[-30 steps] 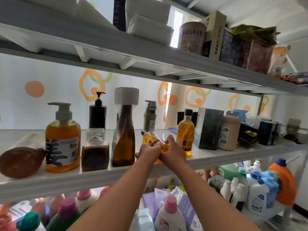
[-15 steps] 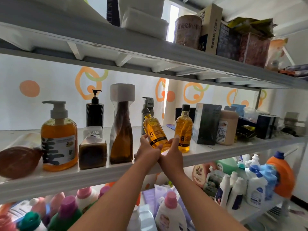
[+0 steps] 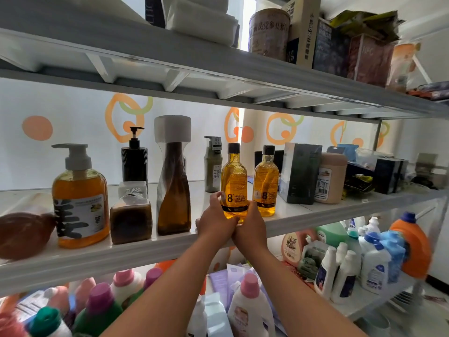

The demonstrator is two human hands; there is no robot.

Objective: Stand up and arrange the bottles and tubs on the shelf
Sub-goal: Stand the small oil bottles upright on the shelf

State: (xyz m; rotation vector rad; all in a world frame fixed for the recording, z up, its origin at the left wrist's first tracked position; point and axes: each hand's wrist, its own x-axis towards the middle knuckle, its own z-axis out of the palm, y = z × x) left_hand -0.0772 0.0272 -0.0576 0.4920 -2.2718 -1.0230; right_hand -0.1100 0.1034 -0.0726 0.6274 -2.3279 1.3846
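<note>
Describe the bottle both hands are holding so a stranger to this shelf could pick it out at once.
Look at the middle shelf, near its front edge, between the tall brown bottle with the white cap and an identical amber bottle. The held shampoo bottle is amber with a black cap and a large "8" on its label. Unlike its twin, the left hand and right hand clasp its base.

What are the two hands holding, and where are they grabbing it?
Both the left hand and right hand hold the yellow shampoo bottle, gripping its bottom part from either side.
</note>
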